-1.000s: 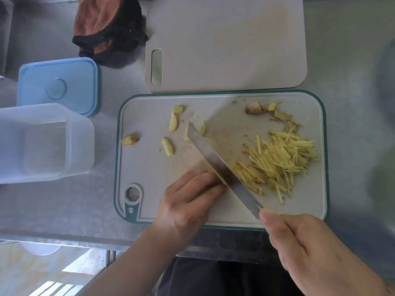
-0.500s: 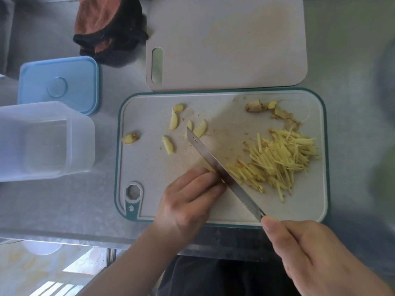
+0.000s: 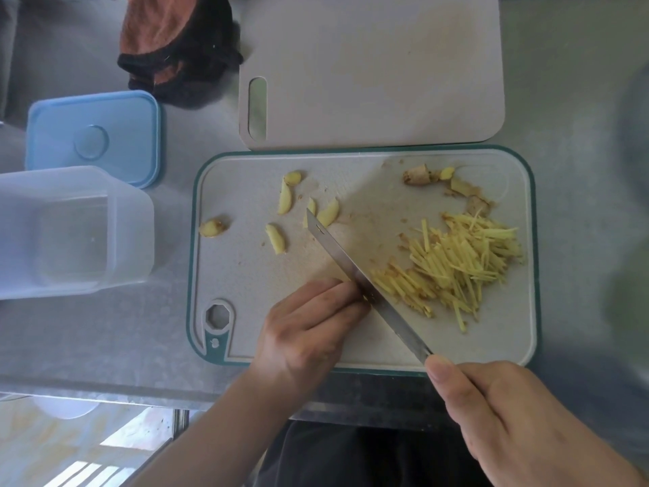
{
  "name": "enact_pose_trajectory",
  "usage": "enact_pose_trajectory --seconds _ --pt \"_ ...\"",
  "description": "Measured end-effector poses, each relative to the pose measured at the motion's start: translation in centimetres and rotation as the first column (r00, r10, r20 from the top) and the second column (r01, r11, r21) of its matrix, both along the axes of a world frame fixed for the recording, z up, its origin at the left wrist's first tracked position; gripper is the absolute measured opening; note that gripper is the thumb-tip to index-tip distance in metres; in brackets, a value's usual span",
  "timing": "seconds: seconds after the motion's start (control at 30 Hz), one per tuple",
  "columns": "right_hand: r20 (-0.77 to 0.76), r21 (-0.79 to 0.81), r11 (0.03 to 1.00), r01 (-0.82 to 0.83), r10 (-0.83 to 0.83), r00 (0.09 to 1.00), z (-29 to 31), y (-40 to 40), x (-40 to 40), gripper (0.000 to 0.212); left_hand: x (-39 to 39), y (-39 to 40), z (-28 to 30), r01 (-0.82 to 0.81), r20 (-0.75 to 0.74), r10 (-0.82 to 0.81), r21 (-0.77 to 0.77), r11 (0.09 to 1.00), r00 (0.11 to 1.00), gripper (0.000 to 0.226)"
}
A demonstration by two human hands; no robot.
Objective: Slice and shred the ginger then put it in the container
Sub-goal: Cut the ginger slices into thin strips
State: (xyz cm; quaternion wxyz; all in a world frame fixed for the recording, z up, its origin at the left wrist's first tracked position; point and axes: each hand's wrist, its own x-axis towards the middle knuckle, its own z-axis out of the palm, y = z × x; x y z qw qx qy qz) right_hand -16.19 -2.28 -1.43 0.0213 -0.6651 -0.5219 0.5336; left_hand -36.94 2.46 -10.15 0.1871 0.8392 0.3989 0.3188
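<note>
On the cutting board [image 3: 246, 275], near its front edge, the left hand [image 3: 309, 332] curls over hidden ginger; the right hand [image 3: 509, 416] grips the knife [image 3: 365, 286] beside the shreds [image 3: 456, 265].

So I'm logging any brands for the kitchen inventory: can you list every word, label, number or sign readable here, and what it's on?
No readable text anywhere in this view.
Knife: a small slot near the tip, no legible stamp.
Green-rimmed cutting board: a small pale mark on the green handle tab, too small to read.
Blue lid: only a moulded circle, no lettering.
Clear container and plain board: no markings visible.
</note>
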Motion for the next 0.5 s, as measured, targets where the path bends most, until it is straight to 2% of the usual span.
enact_pose_trajectory --seconds 0.37,0.5 --pt "-0.011 -0.017 1.000 0.013 -0.013 1.000 -1.0 0.2 -0.4 0.079 -0.1 0.0 -0.1 -0.019 0.003 0.019 -0.008 1.000 1.000 0.021" --pt "-0.006 0.068 0.998 -0.003 0.003 1.000 -1.4 1.8 -1.8 0.073 -0.2 0.0 -0.3 -0.014 -0.012 0.014 0.001 1.000 1.000 0.012"
